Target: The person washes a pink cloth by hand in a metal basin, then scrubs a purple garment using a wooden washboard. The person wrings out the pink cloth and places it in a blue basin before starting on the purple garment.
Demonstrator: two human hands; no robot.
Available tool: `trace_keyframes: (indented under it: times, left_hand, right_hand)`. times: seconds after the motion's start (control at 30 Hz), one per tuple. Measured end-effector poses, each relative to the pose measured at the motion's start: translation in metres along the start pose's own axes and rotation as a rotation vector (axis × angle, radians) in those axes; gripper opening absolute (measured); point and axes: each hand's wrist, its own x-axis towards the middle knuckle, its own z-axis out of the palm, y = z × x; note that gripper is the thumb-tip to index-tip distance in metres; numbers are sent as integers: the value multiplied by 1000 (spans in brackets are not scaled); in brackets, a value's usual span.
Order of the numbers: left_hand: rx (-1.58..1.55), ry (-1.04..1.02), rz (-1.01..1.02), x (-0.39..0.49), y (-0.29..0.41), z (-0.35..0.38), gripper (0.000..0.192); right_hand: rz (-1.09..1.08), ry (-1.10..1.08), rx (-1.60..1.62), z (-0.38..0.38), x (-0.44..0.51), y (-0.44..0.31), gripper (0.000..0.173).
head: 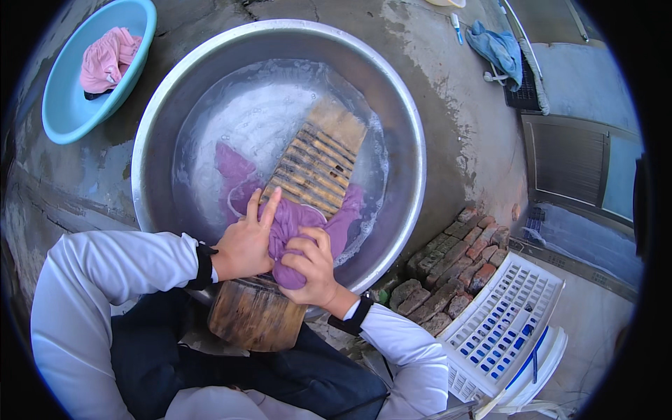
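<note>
A wooden washboard (315, 163) leans in a large metal basin (411, 157) of water, its ridged part inside and its plain end (257, 320) over the near rim, between my legs. A wet purple garment (289, 215) is bunched on the ridges, and parts of it trail into the water on both sides. My right hand (312, 265) is closed around a wad of this cloth. Against the board's left edge lies my left hand (244, 244), two fingers stretched forward and touching the cloth; its thumb and palm are hidden, so any grip is unclear.
A light blue plastic basin (58, 115) with a pink garment (107, 60) stands at upper left. Stacked bricks (457, 262) and a white plastic crate (504, 325) are at right. Farther back are a brush (456, 29) and a blue cloth (496, 47).
</note>
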Motion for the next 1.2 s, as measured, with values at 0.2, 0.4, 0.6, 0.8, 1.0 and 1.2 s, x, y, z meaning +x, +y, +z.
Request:
trace_keyframes:
  times: [0.2, 0.4, 0.6, 0.8, 1.0, 1.2]
  left_hand:
    - [6, -136, -137, 4, 8, -3, 139]
    - [-158, -19, -132, -4, 10, -16, 137]
    - [-198, -76, -97, -2, 4, -12, 118]
    - [-161, 26, -35, 1, -3, -1, 99]
    - [-80, 41, -42, 4, -2, 7, 97]
    - [-117, -144, -127, 16, -7, -37, 89]
  right_hand:
    - [253, 139, -100, 37, 71, 82, 28]
    - [489, -182, 3, -3, 77, 63, 45]
    - [-32, -257, -4, -4, -11, -6, 40]
    - [-76, -205, 5, 8, 38, 30, 29]
    - [302, -97, 163, 14, 79, 46, 28]
    - [740, 61, 745, -18, 102, 79, 41]
